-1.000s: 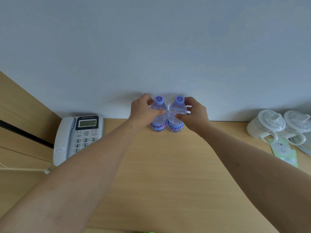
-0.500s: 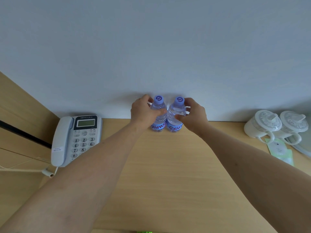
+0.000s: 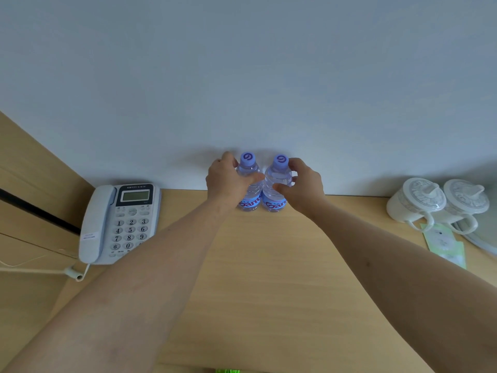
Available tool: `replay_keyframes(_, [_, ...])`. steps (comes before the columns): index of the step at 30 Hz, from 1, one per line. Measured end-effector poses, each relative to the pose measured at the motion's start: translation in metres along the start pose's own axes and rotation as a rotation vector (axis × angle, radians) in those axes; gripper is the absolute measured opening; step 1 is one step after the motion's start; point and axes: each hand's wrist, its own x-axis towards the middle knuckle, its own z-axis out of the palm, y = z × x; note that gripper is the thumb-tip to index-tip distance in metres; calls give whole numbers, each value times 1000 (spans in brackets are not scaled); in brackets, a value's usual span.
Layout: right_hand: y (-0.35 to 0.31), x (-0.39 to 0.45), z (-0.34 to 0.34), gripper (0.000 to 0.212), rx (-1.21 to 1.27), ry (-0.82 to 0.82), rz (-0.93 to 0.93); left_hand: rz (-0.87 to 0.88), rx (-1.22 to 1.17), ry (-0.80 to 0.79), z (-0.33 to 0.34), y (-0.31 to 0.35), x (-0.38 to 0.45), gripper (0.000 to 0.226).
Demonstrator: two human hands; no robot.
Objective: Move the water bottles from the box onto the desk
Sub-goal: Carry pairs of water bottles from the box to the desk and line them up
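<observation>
Gripping 2 bottles at frame centre, both standing upright on the desk [image 3: 269, 278] against the wall [image 3: 242, 76]: left hand [image 3: 228, 181] curling round the left bottle [image 3: 248, 168], right hand [image 3: 305, 184] curling round the right bottle [image 3: 278, 176], thumbs across the fronts, purple caps showing above the fingers. Touching or nearly touching side by side, bases apparently resting flat on the wood, though hard to say whether weight is fully down. Sitting idle at centre left, a phone [image 3: 126, 222]; at far right, 2 lidded cups [image 3: 419, 200] with green packets [image 3: 443, 243] below them. Not showing the box anywhere, apart perhaps from a green scrap at the bottom edge, too small to identify. Judging by this, nearing the end of placing this pair: 2 bottles delivered, release remaining. Remaining unknown, with the box hidden, how many more bottles are waiting to be moved.
</observation>
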Motion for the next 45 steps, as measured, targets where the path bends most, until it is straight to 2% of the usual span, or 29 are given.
replay_keyframes(5, [-2,-1,-4,54,-57,-36,-4,-20,-7,-45,0,0,1,67])
replay_keyframes(11, [-8,-5,-19,74,-154,-62,-21,-33,23,-73,-18,4,-14,77])
replay_keyframes(18, [-33,-23,-54,78,-249,-36,-110,155,177,6,-52,40,-48,70])
replay_keyframes(24, [-56,-68,-96,80,-365,93,-152,377,237,-3,-79,89,-70,67])
replay_keyframes(29, [-58,-140,-128,80,-438,255,-77,573,206,-82,-81,125,-113,67])
replay_keyframes(36, [-21,-275,-204,82,-455,481,159,897,163,-245,-49,198,-212,67])
replay_keyframes(45, [72,-514,-316,81,-526,837,525,1335,13,-540,38,325,-458,68])
